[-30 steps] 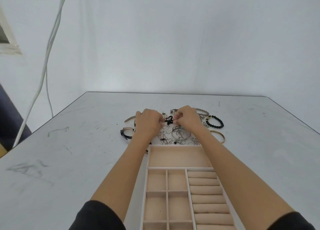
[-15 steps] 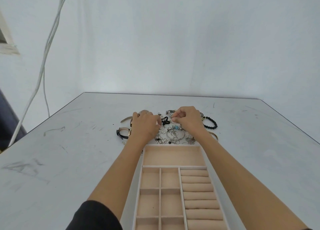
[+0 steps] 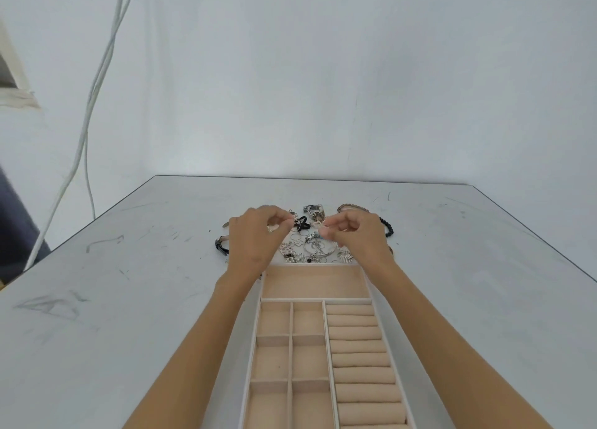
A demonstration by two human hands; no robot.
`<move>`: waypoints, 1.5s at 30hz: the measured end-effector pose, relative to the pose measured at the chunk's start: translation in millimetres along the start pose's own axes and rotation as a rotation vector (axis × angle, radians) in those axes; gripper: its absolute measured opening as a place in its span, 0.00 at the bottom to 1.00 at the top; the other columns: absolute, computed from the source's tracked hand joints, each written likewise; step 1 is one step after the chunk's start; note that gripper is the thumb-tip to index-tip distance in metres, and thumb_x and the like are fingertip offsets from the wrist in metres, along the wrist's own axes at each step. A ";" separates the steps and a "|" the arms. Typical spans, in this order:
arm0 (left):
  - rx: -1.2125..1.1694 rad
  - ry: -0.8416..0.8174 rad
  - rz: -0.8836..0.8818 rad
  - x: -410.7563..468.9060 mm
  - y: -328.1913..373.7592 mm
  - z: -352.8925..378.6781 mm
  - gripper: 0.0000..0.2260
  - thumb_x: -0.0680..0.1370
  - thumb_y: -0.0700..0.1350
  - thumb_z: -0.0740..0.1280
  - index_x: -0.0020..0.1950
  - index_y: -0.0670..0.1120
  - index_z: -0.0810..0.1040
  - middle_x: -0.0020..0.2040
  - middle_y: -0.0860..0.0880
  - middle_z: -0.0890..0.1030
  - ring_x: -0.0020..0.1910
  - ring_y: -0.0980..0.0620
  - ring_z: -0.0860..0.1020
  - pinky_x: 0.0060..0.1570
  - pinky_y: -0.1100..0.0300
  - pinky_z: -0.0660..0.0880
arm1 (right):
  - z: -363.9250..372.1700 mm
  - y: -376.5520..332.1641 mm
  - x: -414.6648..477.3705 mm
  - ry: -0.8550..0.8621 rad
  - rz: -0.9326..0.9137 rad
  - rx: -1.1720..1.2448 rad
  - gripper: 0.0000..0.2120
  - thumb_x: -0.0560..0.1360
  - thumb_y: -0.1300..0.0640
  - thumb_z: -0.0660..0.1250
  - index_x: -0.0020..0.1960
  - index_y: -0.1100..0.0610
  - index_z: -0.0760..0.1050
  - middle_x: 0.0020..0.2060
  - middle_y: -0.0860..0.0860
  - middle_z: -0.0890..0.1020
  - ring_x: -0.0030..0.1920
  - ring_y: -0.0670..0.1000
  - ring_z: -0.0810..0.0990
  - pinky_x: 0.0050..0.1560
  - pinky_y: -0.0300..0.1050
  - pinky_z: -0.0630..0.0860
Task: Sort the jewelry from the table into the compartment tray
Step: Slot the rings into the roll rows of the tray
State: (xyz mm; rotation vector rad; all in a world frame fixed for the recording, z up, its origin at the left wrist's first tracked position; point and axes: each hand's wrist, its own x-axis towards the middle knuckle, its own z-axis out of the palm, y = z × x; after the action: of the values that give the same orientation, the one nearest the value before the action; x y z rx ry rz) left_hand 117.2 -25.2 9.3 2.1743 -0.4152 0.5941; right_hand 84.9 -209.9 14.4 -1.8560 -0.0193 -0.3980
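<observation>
Drawn apart now, after meeting fingertip to fingertip half a second ago: left hand (image 3: 255,239) and right hand (image 3: 360,236).

Nearest, a long beige velvet-lined compartment tray (image 3: 262,286) with a pale rim: small square cells on the left, padded beige ring rolls (image 3: 355,331) on the right, one wide cell at the far end. No jewelry visible in any of them.

Just past its far edge, both hands above the heap, fingers curled, thumb set against forefinger. Pinching something tiny or nothing: impossible to tell.

Between and beneath them, a tangled heap of silver rings, charms and bangles (image 3: 307,249) on the scuffed grey table (image 3: 129,267), with a small black looped piece (image 3: 303,224) just beside the left fingertips.

Farther out, a black beaded bracelet (image 3: 388,228) right of the right hand and a dark strap bracelet (image 3: 221,247) left of the left.

Probably teasing one piece out of the tangle. Next: lift it clear without dragging its neighbours, then back to a fitting cell.
</observation>
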 end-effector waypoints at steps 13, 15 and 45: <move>-0.316 -0.165 0.048 -77.2 46.7 -19.1 0.06 0.71 0.46 0.75 0.41 0.58 0.83 0.40 0.64 0.82 0.48 0.62 0.77 0.56 0.66 0.67 | -39.0 -12.7 -89.0 0.024 -0.076 -0.038 0.04 0.67 0.57 0.77 0.41 0.53 0.84 0.37 0.49 0.85 0.33 0.46 0.74 0.37 0.32 0.70; -0.247 -0.190 0.075 -80.4 47.6 -19.9 0.06 0.71 0.47 0.74 0.41 0.59 0.83 0.40 0.69 0.80 0.48 0.62 0.76 0.51 0.72 0.66 | -42.6 -9.6 -101.4 0.018 -0.093 -0.073 0.04 0.66 0.56 0.77 0.40 0.52 0.84 0.34 0.47 0.84 0.32 0.43 0.74 0.35 0.30 0.68; -0.196 -0.271 0.168 -83.2 42.2 -17.5 0.04 0.69 0.53 0.71 0.41 0.62 0.81 0.38 0.61 0.82 0.47 0.58 0.76 0.54 0.56 0.72 | -48.7 -4.0 -113.5 -0.099 0.013 -0.274 0.03 0.69 0.57 0.75 0.37 0.54 0.82 0.43 0.49 0.75 0.36 0.47 0.69 0.37 0.26 0.66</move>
State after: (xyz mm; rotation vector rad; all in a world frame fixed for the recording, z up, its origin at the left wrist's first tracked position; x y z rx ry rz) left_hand 22.8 -29.4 0.5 2.0478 -0.7743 0.3314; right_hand -35.5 -232.8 -0.9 -2.1439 -0.0206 -0.3113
